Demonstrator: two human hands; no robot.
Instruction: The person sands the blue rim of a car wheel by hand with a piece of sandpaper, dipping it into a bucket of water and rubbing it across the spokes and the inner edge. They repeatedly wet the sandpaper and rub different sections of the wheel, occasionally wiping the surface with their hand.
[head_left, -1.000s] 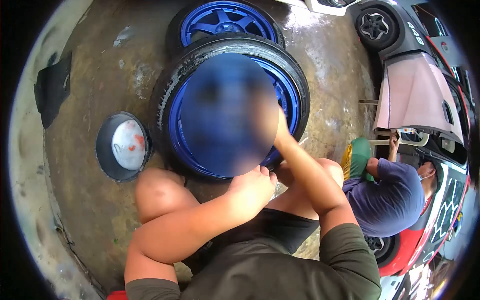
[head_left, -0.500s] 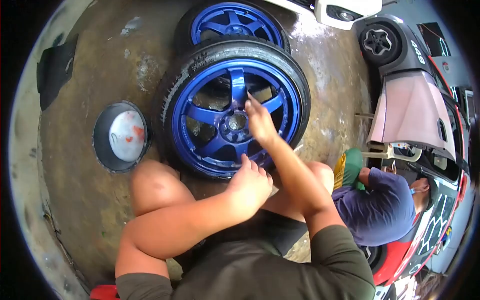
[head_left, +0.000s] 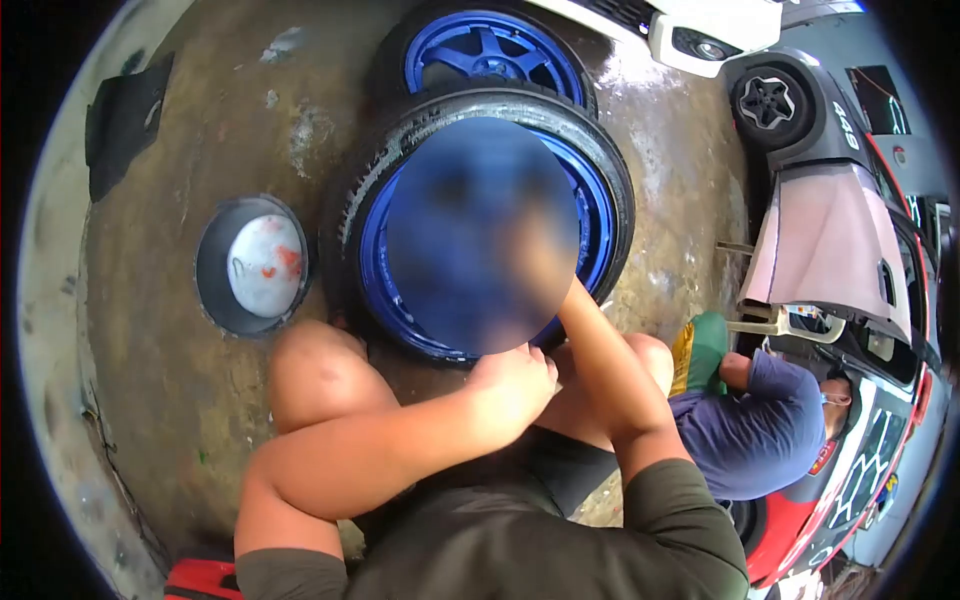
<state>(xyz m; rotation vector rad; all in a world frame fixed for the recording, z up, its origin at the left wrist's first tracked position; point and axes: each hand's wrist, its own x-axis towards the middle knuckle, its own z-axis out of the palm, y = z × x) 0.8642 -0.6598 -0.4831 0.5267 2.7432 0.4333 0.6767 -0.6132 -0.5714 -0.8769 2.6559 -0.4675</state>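
Observation:
A blue wheel (head_left: 375, 245) with a black tyre (head_left: 345, 235) is in front of my knees, its face turned up towards me. A round blur hides most of its spokes and hub. My left hand (head_left: 512, 388) is at the near edge of the wheel, fingers bent and close together over the rim; the fingertips fade into the blur. Over the right part of the wheel face is my right hand (head_left: 540, 255), smeared by the blur, so its fingers and anything in them cannot be made out.
To the left stands a dark bucket (head_left: 213, 285) of whitish liquid with orange-red patches. A second blue wheel (head_left: 490, 50) lies beyond the first. On the right, a person in a dark blue shirt (head_left: 745, 425) sits beside a car with a pinkish panel (head_left: 820, 235).
The whole view has shifted slightly, so the wheel and bucket appear a little further right. My right hand has moved down the wheel face, nearer to me. The left hand stays at the near rim.

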